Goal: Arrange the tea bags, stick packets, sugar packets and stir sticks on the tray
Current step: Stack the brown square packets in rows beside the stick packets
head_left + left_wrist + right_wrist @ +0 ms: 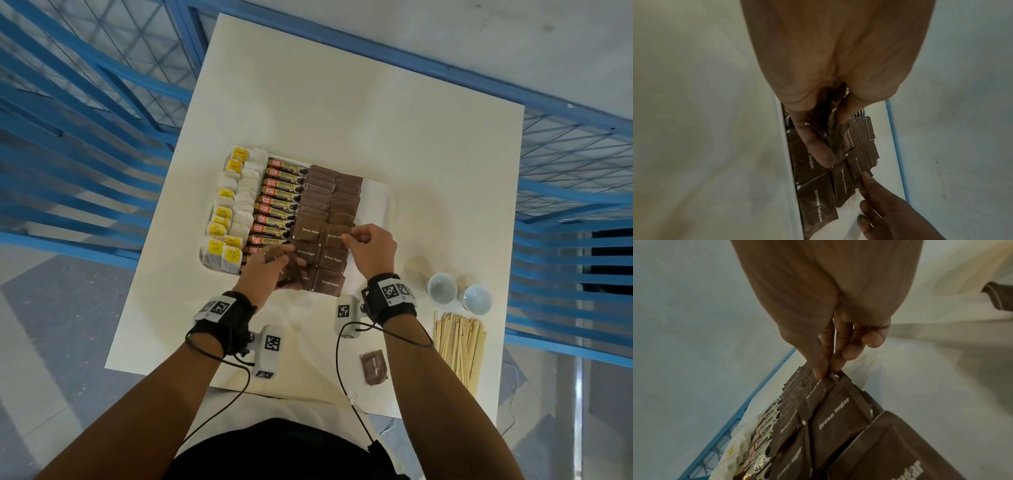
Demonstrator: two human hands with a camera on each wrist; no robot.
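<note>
So the tray [380, 202] sits mid-table [342, 113] with tea bags [227, 219] down its left side, stick packets [279, 202] next, then two columns of sugar packets [329, 205]. Left hand [270, 270] has its grip curled around a small bunch of brown packets [289, 270] over the tray's near edge. Right hand [368, 248] pinches the corner of one packet [818, 392] in the right column, thumb and forefinger together. Stir sticks [459, 346] lie off to the right by two cups [457, 291], and one stray packet [374, 369] lies near the front edge.
</note>
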